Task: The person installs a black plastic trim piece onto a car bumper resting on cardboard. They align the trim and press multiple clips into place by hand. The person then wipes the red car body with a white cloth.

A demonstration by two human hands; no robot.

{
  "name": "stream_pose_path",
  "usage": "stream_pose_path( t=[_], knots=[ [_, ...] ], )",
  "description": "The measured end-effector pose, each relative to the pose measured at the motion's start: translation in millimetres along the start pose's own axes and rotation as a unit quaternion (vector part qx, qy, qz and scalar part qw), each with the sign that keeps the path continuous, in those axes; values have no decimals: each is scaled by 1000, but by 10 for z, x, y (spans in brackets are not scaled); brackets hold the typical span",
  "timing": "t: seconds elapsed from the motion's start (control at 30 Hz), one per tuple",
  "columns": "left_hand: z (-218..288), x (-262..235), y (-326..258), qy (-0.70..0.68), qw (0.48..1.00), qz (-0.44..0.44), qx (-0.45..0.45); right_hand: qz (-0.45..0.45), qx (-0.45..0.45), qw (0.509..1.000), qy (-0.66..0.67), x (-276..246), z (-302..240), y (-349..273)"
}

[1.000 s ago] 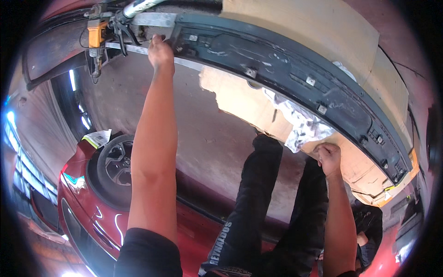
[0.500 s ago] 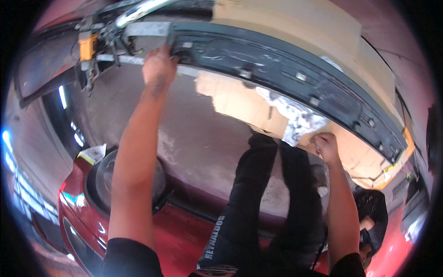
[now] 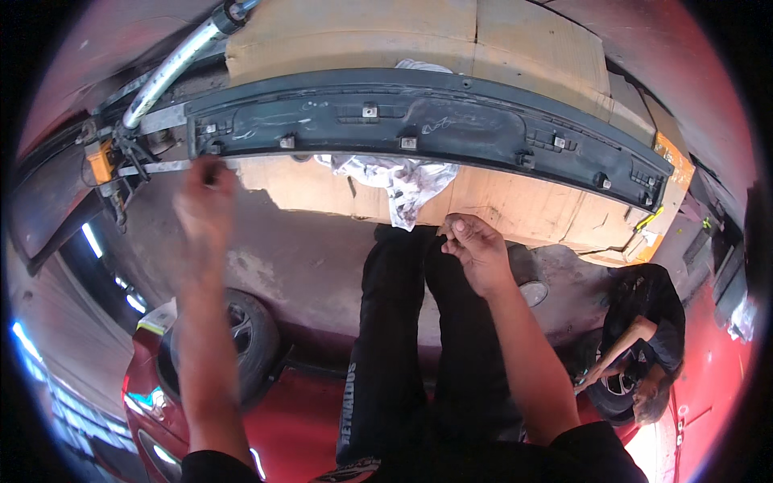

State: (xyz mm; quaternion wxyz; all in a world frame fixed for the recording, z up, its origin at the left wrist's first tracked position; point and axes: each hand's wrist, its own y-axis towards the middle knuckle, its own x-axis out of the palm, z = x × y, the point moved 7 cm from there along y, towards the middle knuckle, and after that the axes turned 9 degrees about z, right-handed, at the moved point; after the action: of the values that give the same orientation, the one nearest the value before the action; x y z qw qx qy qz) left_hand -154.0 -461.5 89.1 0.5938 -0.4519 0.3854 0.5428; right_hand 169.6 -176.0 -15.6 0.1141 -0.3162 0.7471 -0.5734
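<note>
A long dark plastic trim panel (image 3: 322,125) lies with its ribbed, clip-studded inner side up. At its left end, just below the lower edge, is my left hand (image 3: 205,197); motion smears its fingers, and whether it touches the panel I cannot tell. My right hand (image 3: 481,251) hovers below the middle of the panel, thumb and fingers pinched together. Something small and brownish may be between those fingertips, too small to name. A stained white rag (image 3: 407,185) hangs out from under the panel, left of my right hand.
Cardboard (image 3: 515,205) lies under the panel. A metal stand with a yellow part (image 3: 101,161) and a shiny tube (image 3: 173,72) are at the left. Below are a red car (image 3: 306,410) and a wheel (image 3: 250,330). Another person (image 3: 644,322) crouches by a wheel at the right.
The view has turned, so the panel lies more level and farther left. My left hand has come down from its grip on the panel's end. My right hand stays closed, below the panel.
</note>
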Motion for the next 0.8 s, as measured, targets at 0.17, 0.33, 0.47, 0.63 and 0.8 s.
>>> stream_pose_path(
  t=[0.17, 0.33, 0.47, 0.63, 0.8],
  knots=[
    [1440, 183, -1820, -107, 954, -135, 247, -47, 95, 979, 173, 553, -1, -460],
    [1688, 212, -2062, -198, 947, -154, 199, -33, 96, 990, 102, 755, 30, -455],
    [1393, 73, -1807, -195, 969, -117, 98, -120, 97, 984, 84, 1101, -93, -511],
    [1104, -40, -1345, -133, 981, -82, 118, -129, 65, 987, 67, 1494, -95, -388],
    [600, 31, -1120, -124, 972, -116, 161, -30, 122, 992, 7, 1736, 241, -270]
  ],
)
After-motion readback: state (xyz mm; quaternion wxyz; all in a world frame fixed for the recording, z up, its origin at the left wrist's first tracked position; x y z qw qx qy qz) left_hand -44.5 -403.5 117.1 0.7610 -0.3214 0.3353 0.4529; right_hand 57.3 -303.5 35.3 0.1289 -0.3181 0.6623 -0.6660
